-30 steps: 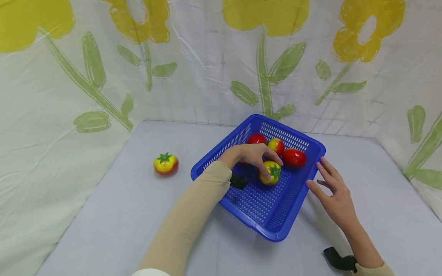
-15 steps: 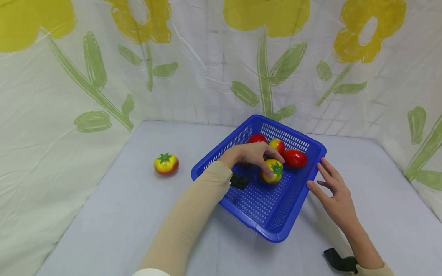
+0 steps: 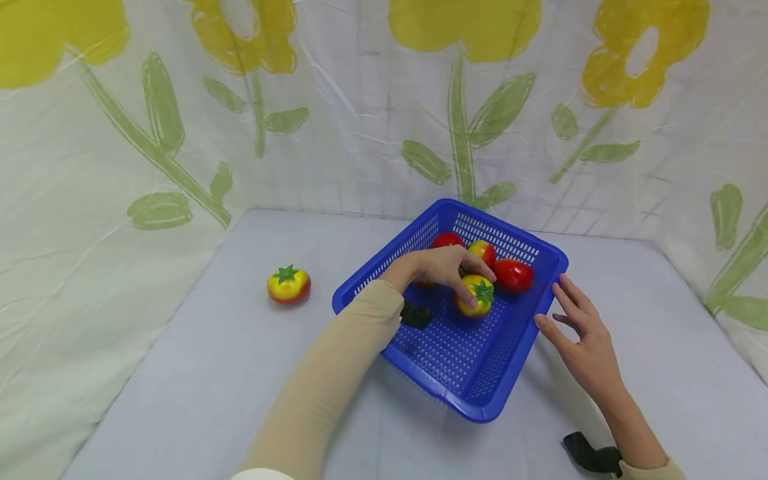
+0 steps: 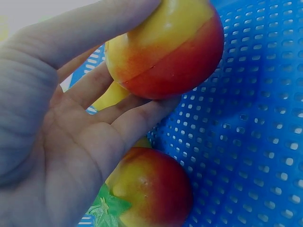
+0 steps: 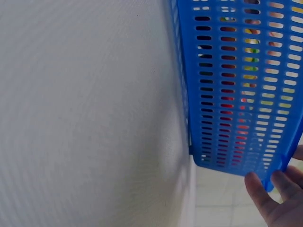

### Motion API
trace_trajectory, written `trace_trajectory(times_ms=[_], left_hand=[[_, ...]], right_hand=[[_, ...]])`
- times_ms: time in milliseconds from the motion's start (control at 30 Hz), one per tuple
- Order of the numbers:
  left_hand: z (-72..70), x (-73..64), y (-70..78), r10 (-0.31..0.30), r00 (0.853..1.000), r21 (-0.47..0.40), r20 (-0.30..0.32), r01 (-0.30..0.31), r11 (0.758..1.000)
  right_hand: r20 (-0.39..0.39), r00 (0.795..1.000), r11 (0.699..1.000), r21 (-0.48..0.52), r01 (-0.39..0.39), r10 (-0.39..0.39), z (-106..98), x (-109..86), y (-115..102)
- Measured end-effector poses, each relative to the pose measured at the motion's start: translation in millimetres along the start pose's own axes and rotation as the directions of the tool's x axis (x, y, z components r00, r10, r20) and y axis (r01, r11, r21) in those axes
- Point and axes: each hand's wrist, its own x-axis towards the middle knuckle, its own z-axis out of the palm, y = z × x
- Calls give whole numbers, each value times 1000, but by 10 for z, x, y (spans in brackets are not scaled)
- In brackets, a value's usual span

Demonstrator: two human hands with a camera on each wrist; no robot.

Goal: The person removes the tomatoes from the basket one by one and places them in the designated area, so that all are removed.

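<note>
My left hand (image 3: 443, 267) reaches into a blue plastic basket (image 3: 489, 409) and pinches a yellow-and-red toy tomato (image 3: 483, 308) with a green star-shaped top. In the left wrist view this tomato (image 4: 184, 61) sits between thumb and fingers, close over the perforated bottom. Below those fingers lies another yellow-red toy tomato (image 4: 158, 189), mostly hidden by the hand in the head view. My right hand (image 3: 585, 343), thumb and fingers spread, rests its fingertips against the basket's right rim. The right wrist view shows the fingertips (image 5: 255, 187) at the basket's outer edge.
Toward the basket's far end lie a red fruit (image 3: 447, 240), a yellow-red fruit (image 3: 483, 251) and an oval red one (image 3: 514, 275). A separate yellow-red toy tomato (image 3: 289, 288) stands on the white tabletop (image 3: 198, 373), left of the basket. A flower-painted curtain (image 3: 354, 133) hangs behind.
In my left hand, the toy tomato has shifted slightly right and toward the far end of the basket. The right hand stays at the rim.
</note>
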Motion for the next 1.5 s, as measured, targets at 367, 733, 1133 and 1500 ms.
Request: trace_trajectory(times_ms=[367, 733, 1133, 1500], left_hand=[[3, 11, 12, 14, 1000, -26, -26, -15, 1000], [7, 15, 28, 19, 996, -6, -87, -19, 1000], [10, 23, 11, 52, 992, 10, -115, -51, 999], [-3, 2, 24, 86, 984, -40, -156, -94, 995]], right_hand=[[-2, 1000, 1000, 4, 0, 0, -3, -6, 25], [-4, 1000, 1000, 3, -1, 1, -6, -8, 11], [-3, 1000, 1000, 11, 12, -12, -8, -13, 22], [4, 1000, 1000, 15, 16, -16, -12, 1, 21]])
